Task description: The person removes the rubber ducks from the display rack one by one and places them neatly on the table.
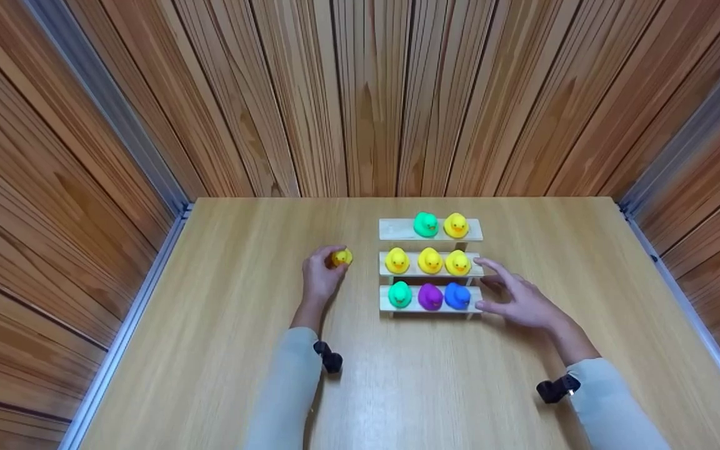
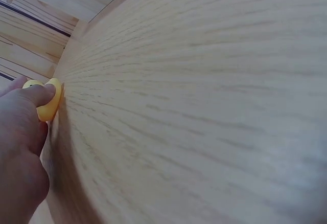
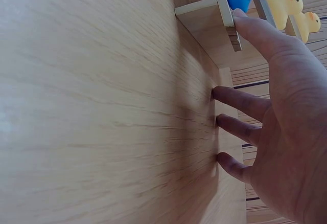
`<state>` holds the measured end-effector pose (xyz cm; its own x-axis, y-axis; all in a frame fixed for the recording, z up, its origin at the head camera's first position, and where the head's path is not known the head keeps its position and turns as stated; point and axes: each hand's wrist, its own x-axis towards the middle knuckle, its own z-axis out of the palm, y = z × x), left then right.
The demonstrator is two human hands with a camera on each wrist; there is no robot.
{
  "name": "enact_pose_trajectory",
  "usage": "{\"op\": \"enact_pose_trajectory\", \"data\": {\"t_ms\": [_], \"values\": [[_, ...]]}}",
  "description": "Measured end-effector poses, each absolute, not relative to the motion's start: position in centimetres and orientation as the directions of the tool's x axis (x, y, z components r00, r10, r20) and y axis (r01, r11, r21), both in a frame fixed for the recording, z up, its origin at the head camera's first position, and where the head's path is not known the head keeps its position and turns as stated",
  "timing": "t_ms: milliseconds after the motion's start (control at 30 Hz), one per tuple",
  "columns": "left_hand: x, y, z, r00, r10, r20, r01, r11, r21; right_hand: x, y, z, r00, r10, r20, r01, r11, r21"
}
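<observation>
A yellow rubber duck (image 1: pixel 342 257) is pinched between the thumb and fingers of my left hand (image 1: pixel 322 275), low over the table left of a three-step wooden rack (image 1: pixel 397 230). The left wrist view shows the same yellow duck (image 2: pixel 49 106) partly covered by the thumb. At the rack's right end is my right hand (image 1: pixel 525 300), its fingers spread and holding nothing. Its thumb tip (image 3: pixel 239 14) meets the end of the bottom step beside a blue duck (image 1: pixel 457 295); a fingertip is at the middle step's end.
On the bottom step a green duck (image 1: pixel 400 294) and a purple duck (image 1: pixel 430 297) stand left of the blue one. Three yellow ducks (image 1: pixel 430 260) line the middle step. A green duck (image 1: pixel 425 224) and a yellow duck (image 1: pixel 456 225) sit on top. Wooden walls (image 1: pixel 366 100) enclose the table (image 1: pixel 229 281).
</observation>
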<state>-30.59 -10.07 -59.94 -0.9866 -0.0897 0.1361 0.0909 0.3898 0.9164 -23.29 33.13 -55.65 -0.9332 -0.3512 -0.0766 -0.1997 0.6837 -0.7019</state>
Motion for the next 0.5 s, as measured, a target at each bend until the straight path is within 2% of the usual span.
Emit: {"op": "enact_pose_trajectory", "data": {"t_ms": [500], "values": [[-30.58,-10.34,-59.6,-0.981,-0.098,0.17,0.12,0.388,0.914,-23.21,33.09,-55.6,-0.935,-0.344,-0.084,-0.191,0.69,-0.699]]}}
